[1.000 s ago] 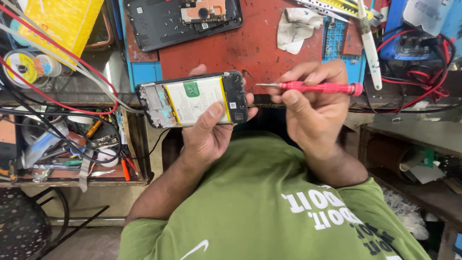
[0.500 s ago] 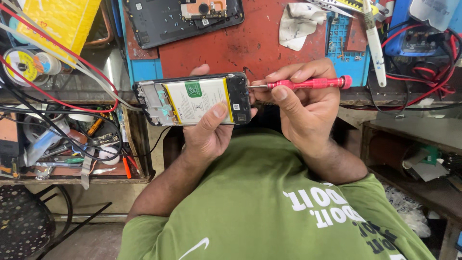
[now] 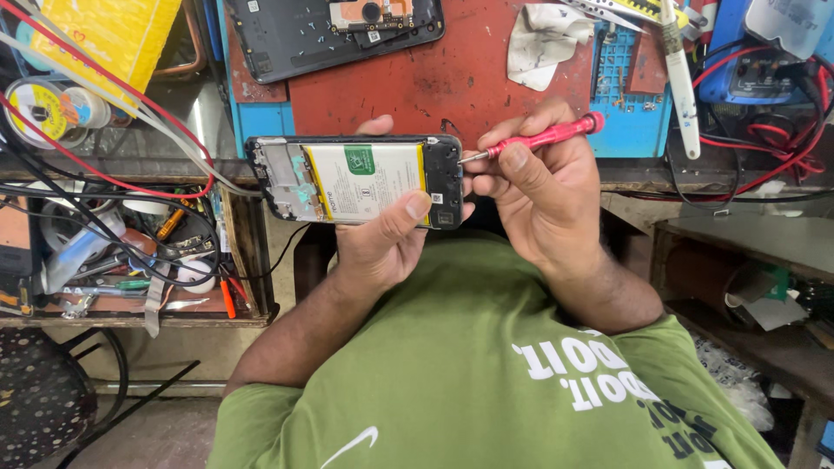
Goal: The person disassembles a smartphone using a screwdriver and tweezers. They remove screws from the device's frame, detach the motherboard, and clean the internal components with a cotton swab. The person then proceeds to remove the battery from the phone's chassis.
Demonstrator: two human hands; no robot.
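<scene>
Left hand (image 3: 382,239): cradles an opened black smartphone with its back cover off (image 3: 356,181) from below, thumb pressed on the lower edge, fingers curled round the far side.
Phone position: held level in the air, just in front of the red rubber mat (image 3: 434,82) on the worktop (image 3: 174,130), above the person's green shirt.
Right hand (image 3: 534,187): fingers pinched round a slim red-handled screwdriver (image 3: 539,139), its metal tip at the phone's right-hand end, seemingly on a screw, though the head is too small to make out.
Nearby: a separate dark phone back panel (image 3: 295,35) and a crumpled white cloth (image 3: 543,43) lie on the mat; red and black wires (image 3: 104,174) trail at the left.
Risk: the tip could slip off and scratch the board or nick the white battery (image 3: 365,178), since the phone is unsupported; a loosened screw could drop into the lap.
</scene>
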